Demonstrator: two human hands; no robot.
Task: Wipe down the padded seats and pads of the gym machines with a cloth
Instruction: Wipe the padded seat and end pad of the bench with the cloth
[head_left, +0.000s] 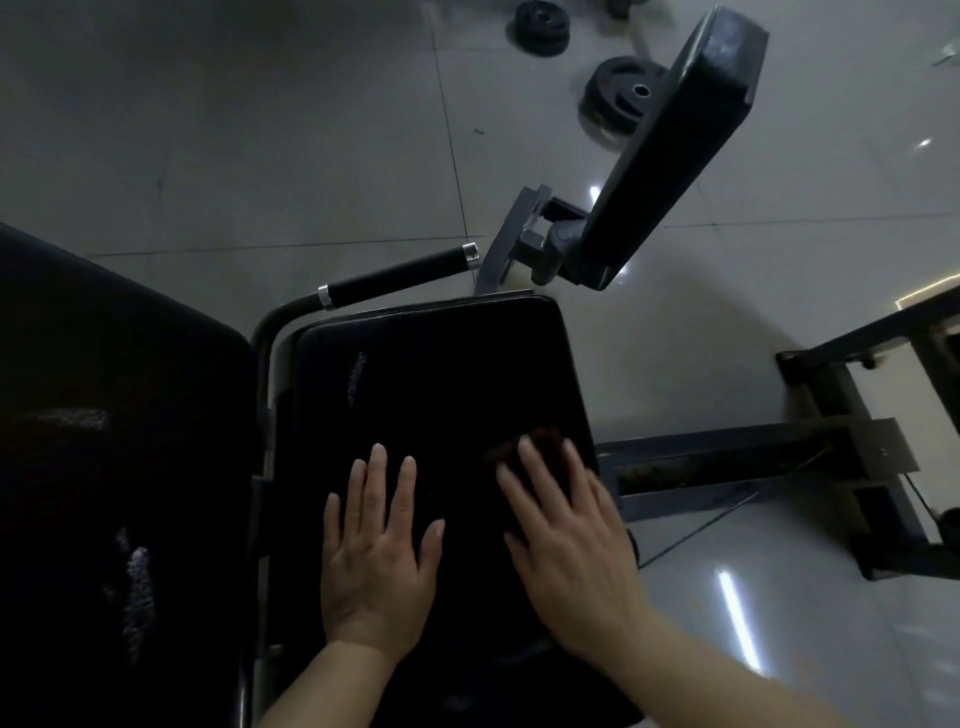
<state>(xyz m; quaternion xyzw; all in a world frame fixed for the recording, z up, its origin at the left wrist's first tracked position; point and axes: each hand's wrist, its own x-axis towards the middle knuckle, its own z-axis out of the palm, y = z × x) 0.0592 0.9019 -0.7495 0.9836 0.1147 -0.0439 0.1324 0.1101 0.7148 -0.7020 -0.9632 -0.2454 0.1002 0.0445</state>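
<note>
Right hand, fingers flat, presses dark cloth on seat pad at lower centre — left hand flat, holding nothing — mid-wipe; next, probably sweep toward the upper edge.

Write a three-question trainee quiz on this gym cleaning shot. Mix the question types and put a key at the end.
1. True or false: the left hand rests flat, fingers spread, on the black seat pad.
2. Which hand presses the dark cloth against the seat pad? A) left hand B) right hand C) neither
3. Fill in: two weight plates lie on the tiled ____ beyond the angled pad.

Key:
1. True.
2. B; the cloth shows under its straight fingertips, near the seat pad's right edge.
3. floor.
</note>
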